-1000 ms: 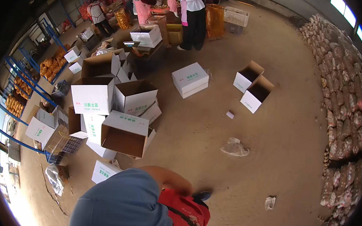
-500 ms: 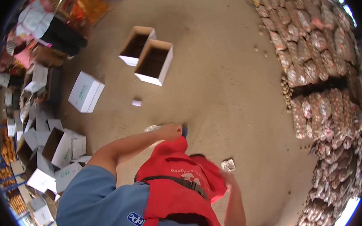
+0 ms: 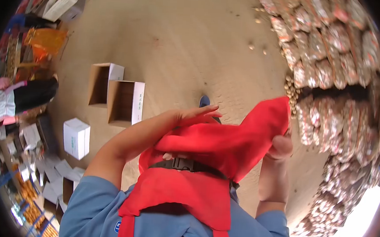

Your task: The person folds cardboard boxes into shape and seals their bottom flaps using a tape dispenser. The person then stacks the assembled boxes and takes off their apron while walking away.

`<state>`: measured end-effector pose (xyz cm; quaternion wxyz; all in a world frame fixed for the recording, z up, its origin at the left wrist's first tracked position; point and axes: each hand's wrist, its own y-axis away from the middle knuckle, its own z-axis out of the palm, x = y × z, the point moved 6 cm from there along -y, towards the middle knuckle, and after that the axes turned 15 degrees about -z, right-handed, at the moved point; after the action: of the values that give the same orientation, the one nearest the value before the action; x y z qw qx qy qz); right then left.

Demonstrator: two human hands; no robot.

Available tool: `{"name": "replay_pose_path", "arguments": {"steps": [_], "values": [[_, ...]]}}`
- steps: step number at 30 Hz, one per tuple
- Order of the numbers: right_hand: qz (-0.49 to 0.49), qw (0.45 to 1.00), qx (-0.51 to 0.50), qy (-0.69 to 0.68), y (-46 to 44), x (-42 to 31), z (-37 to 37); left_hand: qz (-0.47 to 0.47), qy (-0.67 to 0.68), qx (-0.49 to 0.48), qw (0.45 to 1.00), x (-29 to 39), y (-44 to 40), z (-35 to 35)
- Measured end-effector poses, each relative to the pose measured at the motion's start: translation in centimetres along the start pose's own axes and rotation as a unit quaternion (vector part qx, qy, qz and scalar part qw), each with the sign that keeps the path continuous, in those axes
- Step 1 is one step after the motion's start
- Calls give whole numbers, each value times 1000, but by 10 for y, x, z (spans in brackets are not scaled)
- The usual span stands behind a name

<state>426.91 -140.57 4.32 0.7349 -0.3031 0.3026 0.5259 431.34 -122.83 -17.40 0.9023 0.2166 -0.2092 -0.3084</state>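
Note:
A red apron covers my chest and waist, crossed by a black strap with a buckle. My right hand, blurred, grips the apron's lower part and lifts it out to the right, up to a peak. Over the apron's upper edge in view, my left hand is held flat with its fingers stretched out and apart from the cloth's raised corner. A blue shoe shows on the floor just beyond the left hand.
Two open cartons stand on the floor at the left, with a closed white carton nearer. Stacked filled sacks line the right side. A person and more boxes are at the far left.
The view has swung right, so the cartons sit farther left. The right hand has raised the red cloth out to the right. The left hand's fingers have spread.

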Motion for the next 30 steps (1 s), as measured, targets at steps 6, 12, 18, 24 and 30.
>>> {"name": "replay_pose_path", "arguments": {"steps": [6,12,18,24,30], "values": [[92,992,-29,-87,-279,33,48,132,145,-39,980,202,146,-65],[114,991,-57,-40,-519,109,30,219,59,-26,974,409,300,-182],[51,998,-27,-31,-715,123,86,269,-53,194,942,609,472,-263],[113,969,-215,-53,-952,267,180,113,32,132,984,710,396,-503],[158,929,-312,-124,-1217,395,238,274,66,-91,955,901,570,-578]]}}
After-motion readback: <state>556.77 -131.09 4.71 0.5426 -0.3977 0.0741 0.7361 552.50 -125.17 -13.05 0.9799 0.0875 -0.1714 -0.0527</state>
